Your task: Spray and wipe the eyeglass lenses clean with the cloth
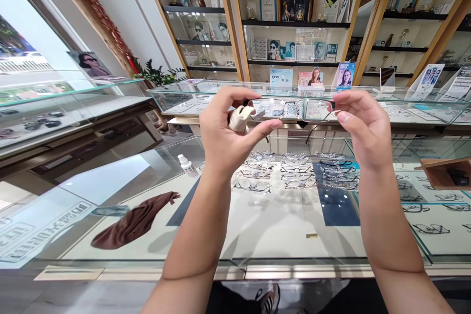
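A pair of eyeglasses [290, 109] is held up level in front of me, above the glass display counter. My left hand [230, 130] is closed around a crumpled cream cloth [240, 118], with its index finger and thumb reaching to the left end of the eyeglasses. At the right end, my right hand [362, 125] pinches the frame by its hinge between thumb and fingers. The temples point away and down from the lenses. Part of the cloth is hidden inside my left palm.
On the counter lie a brown cloth [136, 221] and a white spray bottle [188, 166]. Rows of spectacle frames [300, 176] sit in the glass display case [279, 250]. A wooden box [447, 172] stands at the right. Beyond are another glass counter [221, 92] and shelves [296, 23].
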A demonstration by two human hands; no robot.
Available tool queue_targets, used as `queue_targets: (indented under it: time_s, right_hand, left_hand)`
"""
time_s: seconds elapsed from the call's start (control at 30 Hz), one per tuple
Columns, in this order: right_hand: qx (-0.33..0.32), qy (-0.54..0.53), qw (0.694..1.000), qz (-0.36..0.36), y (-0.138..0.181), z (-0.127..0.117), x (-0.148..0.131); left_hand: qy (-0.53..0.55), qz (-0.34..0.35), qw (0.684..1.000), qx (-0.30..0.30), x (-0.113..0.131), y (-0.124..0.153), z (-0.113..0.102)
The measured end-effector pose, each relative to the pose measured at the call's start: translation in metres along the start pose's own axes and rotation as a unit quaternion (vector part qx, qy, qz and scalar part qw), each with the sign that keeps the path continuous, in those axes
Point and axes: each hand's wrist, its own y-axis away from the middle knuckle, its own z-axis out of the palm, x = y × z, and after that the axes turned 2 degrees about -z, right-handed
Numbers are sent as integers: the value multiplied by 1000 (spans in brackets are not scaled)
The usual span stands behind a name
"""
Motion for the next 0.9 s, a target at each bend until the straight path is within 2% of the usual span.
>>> queue_targets:
  time_s: [0.13,0.23,0.37,0.47,0.9]
  right_hand:
    - [-6,41,997,-67,1,1,3]
    - [3,51,995,-82,0,2,5]
    - [83,-1,993,-88,-3,5,9]
    - [114,-35,989,-92,-4,6,11]
    - [106,17,989,-97,-2,7,8]
  left_hand:
    - [-20,55,998,2,-11,-3,-1]
    - [-22,76,997,1,-13,-4,-2]
    - [-26,93,995,16,-7,-4,-1]
    - [-29,96,995,18,-1,-4,0]
    - [0,59,998,14,-12,-5,-3]
